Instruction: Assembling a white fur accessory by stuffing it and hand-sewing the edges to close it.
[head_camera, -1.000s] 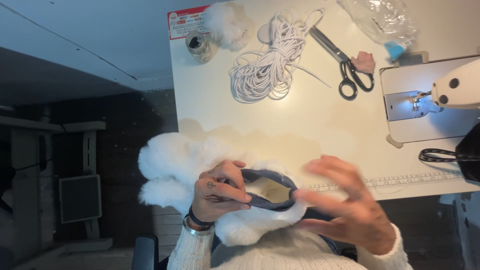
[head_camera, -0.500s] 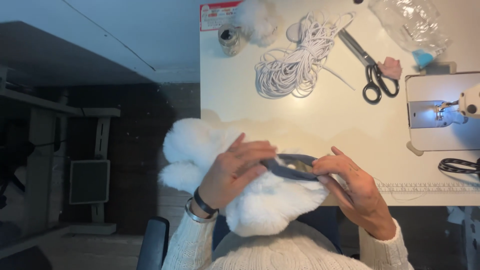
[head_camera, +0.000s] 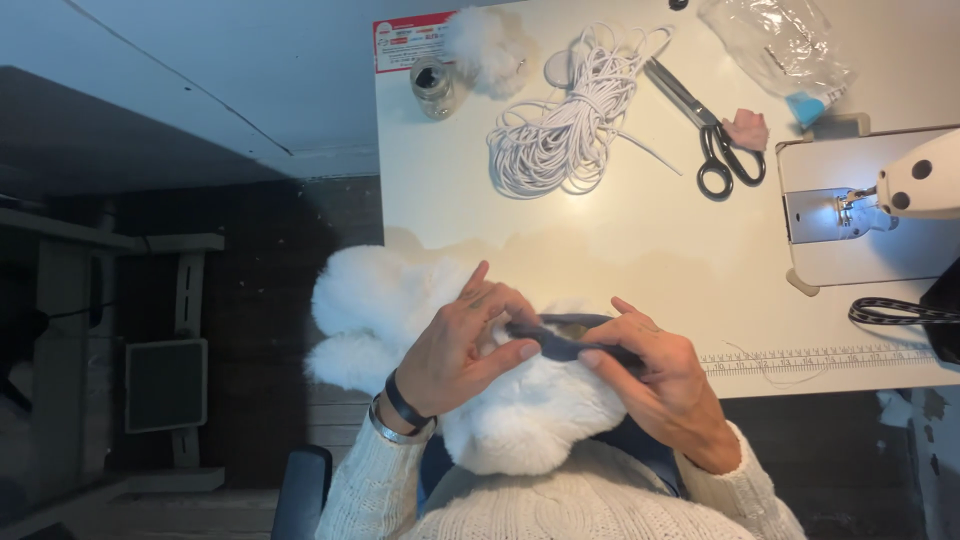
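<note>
Both hands have closed in: left hand (head_camera: 462, 345) and right hand (head_camera: 655, 375) pinch grey band (head_camera: 560, 340) on white fur piece (head_camera: 400, 300), scissors (head_camera: 712, 135) at 1 o'clock.

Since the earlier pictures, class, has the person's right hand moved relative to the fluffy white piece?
Yes. The right hand, earlier raised open beside the fluffy white piece, has closed in leftward onto its dark blue rim, opposite the left hand.

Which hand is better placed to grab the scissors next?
Right hand, probably: the scissors lie on the right half of the table, beyond it. The left hand sits farther away, on the white fur piece.
</note>
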